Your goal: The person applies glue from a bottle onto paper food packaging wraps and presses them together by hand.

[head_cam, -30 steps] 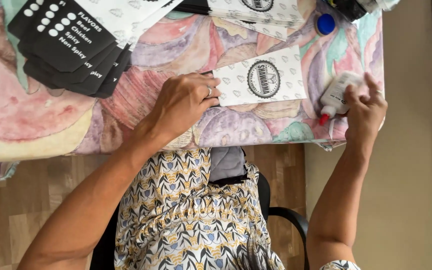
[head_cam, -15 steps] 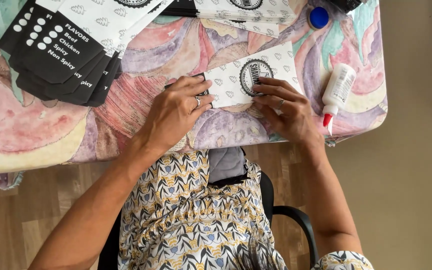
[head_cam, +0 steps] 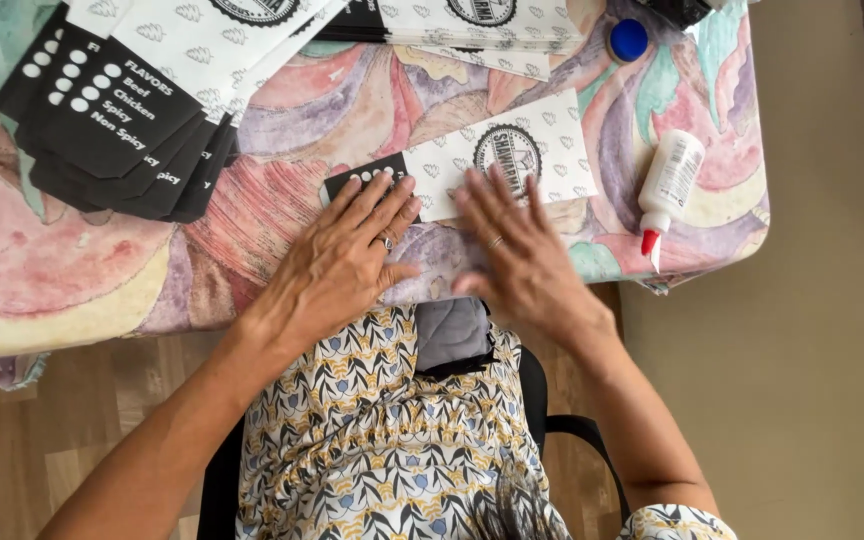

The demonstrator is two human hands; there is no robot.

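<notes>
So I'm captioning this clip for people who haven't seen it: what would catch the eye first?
Both hands, the left hand and right hand, press flat on a white and black paper sleeve at the table's near edge. A fanned stack of similar sleeves lies at far left, and a white glue bottle with a red tip lies right of the hands, on the swirly pastel tablecloth.

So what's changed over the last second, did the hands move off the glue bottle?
Yes. The right hand let go of the glue bottle, which now lies alone near the table's right edge, and came left onto the printed paper sleeve. Both hands now lie flat on it, the left hand on its black end. The stack of sleeves at top left and the blue cap stayed put.
</notes>
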